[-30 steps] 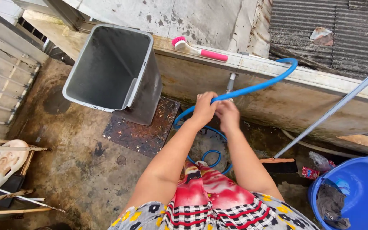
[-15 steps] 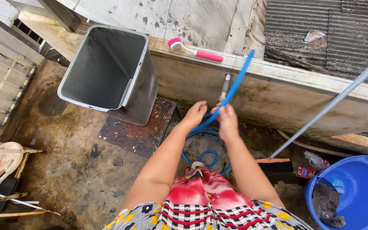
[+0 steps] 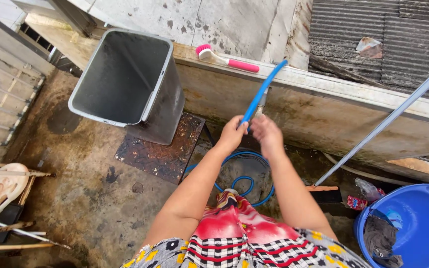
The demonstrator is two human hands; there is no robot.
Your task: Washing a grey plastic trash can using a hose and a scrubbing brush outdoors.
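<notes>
Bare arms, patterned clothes

Both forearms are uncovered; the garment shows red fabric, black-and-white checks with red lines, and grey cloth with yellow-black flowers.

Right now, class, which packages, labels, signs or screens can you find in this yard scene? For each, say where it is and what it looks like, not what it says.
Small red packet: on the ground just left of the blue basin, crumpled, red with light markings.
Clear plastic wrapper: just above the red packet, crumpled and see-through.
Scrap of wrapper: on the corrugated roof at upper right, flat, pale with a reddish patch.
No signs or screens show.
</notes>
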